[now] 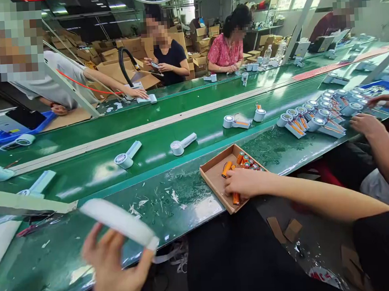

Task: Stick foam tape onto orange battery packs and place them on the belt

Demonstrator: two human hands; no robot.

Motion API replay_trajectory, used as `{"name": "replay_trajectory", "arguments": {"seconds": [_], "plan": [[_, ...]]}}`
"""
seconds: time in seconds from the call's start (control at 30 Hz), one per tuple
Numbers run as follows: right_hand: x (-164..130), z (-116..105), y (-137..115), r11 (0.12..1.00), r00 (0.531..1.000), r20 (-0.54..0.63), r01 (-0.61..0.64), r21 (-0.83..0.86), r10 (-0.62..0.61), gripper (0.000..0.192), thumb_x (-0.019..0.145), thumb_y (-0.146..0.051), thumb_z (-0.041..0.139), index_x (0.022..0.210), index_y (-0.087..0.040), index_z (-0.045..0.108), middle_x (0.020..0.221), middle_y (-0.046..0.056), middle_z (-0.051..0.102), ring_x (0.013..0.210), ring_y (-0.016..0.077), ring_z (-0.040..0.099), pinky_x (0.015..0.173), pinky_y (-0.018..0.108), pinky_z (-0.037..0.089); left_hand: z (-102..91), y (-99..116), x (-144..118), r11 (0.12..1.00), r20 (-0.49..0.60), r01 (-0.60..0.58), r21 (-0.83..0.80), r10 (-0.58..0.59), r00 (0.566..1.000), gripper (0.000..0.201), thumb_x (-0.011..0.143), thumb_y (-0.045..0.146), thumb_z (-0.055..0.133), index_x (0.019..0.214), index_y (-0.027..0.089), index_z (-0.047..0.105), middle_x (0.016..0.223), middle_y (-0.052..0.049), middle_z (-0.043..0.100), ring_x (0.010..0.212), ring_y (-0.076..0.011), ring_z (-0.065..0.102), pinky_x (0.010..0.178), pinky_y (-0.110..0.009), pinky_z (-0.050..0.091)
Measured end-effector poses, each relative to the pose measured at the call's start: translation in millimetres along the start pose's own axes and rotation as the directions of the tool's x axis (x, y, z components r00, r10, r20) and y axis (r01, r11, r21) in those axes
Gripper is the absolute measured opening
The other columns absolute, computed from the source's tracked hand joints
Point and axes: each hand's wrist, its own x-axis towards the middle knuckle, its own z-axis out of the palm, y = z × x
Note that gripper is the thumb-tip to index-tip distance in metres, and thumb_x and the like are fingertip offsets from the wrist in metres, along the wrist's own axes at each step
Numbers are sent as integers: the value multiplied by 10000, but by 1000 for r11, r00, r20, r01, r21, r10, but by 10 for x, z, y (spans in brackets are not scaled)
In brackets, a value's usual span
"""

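Note:
In my left hand point(114, 262), at the lower left, is a roll of white tape point(118, 221), blurred by motion and gripped between thumb and fingers. A pale strip hangs near its lower end. My right hand point(240, 182) reaches into a shallow cardboard box point(213, 188) at the bench edge. Its fingers are curled down on the orange cylindrical batteries point(235, 198); the fingertips are partly hidden. Another orange battery point(226, 169) lies just beyond the knuckles, and several more fill the box's far right corner.
White handheld fan-like units point(183, 144) lie spaced along the green conveyor point(156, 165). Many open units with orange batteries point(310, 113) crowd the bench at right, beside a co-worker's hands point(369, 125). A metal post foot point(31, 202) stands at left. Several people sit across the line.

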Motion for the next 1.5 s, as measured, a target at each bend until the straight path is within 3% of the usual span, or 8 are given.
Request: {"name": "replay_trajectory", "arguments": {"seconds": [0.33,0.5,0.97,1.17,1.23,1.33,1.43,1.5], "plan": [[-242,-232,-179,729,863,-357,-19,685,358,159,969,-321,675,1095,-229,711,865,-1,715,778,192,688,673,245,491,461,660,181,835,368,-532,137,456,810,445,899,104,604,1333,199,639,1356,-47,653,1334,-340,491,1160,-502,447],[-196,-352,-487,795,936,-264,-28,605,234,148,978,-240,655,836,-204,635,646,-46,607,580,138,553,564,249,353,356,684,345,721,440,-678,145,567,697,526,890,26,525,1366,224,629,1426,15,613,1386,-335,469,1213,-567,405],[171,-48,-567,460,851,-271,40,887,450,190,881,-304,763,1031,-205,700,884,31,724,890,247,702,834,347,576,109,691,633,713,415,-682,164,577,703,454,922,23,551,1299,248,665,1296,28,687,1143,-244,560,1207,-527,388],[652,92,-950,-25,392,-366,710,704,844,431,841,-438,837,1158,-207,657,1193,78,708,1139,249,668,1014,395,574,320,919,494,881,265,-429,199,373,889,600,935,298,673,1506,240,497,1181,-76,724,1098,-325,549,1067,-623,419],[688,79,-902,-58,368,-336,744,666,867,420,822,-408,855,1131,-205,655,1177,78,712,1115,253,680,1009,409,586,419,988,335,914,269,-392,107,353,896,618,927,307,679,1513,261,488,1146,-81,729,1109,-323,557,1068,-612,417],[407,-106,-358,52,283,-383,742,668,879,293,857,-339,802,1078,-195,677,1184,67,703,1131,218,670,1047,364,567,445,778,59,932,313,-362,-28,352,882,553,895,251,696,1429,325,569,1104,-44,739,1119,-306,565,1120,-588,391],[-146,-295,308,330,-67,-457,785,525,887,147,980,-259,644,1113,-219,695,1297,38,656,1212,128,614,1087,239,498,293,149,-177,968,352,-247,40,218,910,465,919,274,641,1381,294,598,1166,-71,719,1192,-340,550,1104,-572,414],[-493,-282,497,337,-40,-485,770,542,873,221,968,-245,693,1188,-260,700,1298,22,659,1172,126,638,998,205,547,178,-304,-234,986,390,-150,74,109,914,484,921,403,635,1387,289,579,1280,-81,681,1263,-371,518,1080,-566,438]]}}
